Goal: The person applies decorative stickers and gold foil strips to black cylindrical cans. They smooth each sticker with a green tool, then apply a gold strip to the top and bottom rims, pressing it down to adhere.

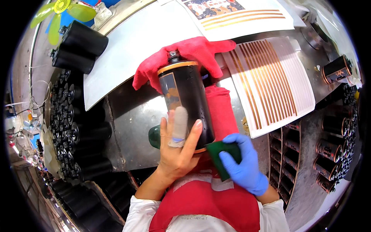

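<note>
A black cylindrical bottle (193, 92) with gold bands at both ends and a picture decal on its side lies in front of me, its neck pointing away. Red towels (148, 69) are bunched around its neck and along its right side. My left hand (179, 150) rests on the bottle's lower part with fingers stretched and spread; one finger wears a whitish cover. In a blue glove, my right hand (243, 162) grips a flat dark green scraper (222, 149) beside the bottle's near end. A dark green rounded object (154, 136) lies left of the bottle, partly hidden.
Right of the bottle lies a white sheet (270, 81) with gold strips; another printed sheet (247, 23) is behind it. A white board (112, 69) covers the back left. Many black bottles (85, 135) are stacked at left, and decorated ones (332, 147) at right. A green fan (62, 15) stands far left.
</note>
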`<state>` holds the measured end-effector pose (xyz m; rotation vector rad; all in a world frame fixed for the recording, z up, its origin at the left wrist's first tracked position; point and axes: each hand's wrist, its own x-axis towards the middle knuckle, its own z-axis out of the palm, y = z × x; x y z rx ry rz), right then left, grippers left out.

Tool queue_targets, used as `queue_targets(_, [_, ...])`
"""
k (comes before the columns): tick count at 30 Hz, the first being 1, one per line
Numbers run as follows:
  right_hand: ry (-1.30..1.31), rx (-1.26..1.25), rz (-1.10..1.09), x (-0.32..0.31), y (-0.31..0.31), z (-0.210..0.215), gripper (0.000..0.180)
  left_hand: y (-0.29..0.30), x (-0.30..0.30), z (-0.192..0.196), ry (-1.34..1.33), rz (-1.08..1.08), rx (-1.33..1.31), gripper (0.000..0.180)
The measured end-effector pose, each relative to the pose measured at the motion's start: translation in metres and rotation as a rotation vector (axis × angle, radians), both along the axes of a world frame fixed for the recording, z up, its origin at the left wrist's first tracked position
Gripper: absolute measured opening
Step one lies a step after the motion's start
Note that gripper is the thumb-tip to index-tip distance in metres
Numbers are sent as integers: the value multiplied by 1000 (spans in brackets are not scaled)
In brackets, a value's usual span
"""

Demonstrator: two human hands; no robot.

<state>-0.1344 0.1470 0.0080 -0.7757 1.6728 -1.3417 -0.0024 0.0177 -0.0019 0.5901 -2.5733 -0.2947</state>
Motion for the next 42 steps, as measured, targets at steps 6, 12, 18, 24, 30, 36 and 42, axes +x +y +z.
queue_targets(6, [-2, 36, -122, -14, 9, -33, 30, 2, 39, -53, 221, 73, 217, 82])
queue_targets(12, [205, -121, -147, -6, 4, -9, 31, 13, 3, 5, -131, 15, -21, 71])
queue_targets(18, [101, -77, -42, 3, -3, -14, 31, -9, 3, -3, -46, -68, 192, 69])
queue_targets(24, [144, -10, -133, -10, 5, -29, 29, -12, 39, -51, 122, -93, 430, 104])
queue_targets(30, [222, -118, 50, 13, -7, 0, 29, 2, 12, -35, 21, -29, 214, 95])
queue_targets(36, [100, 69, -190, -11, 5, -31, 28, 0, 30, -56, 261, -36, 672, 82])
queue_targets(42, [179, 44, -126, -5, -7, -23, 28, 52, 59, -73, 211, 129, 483, 78])
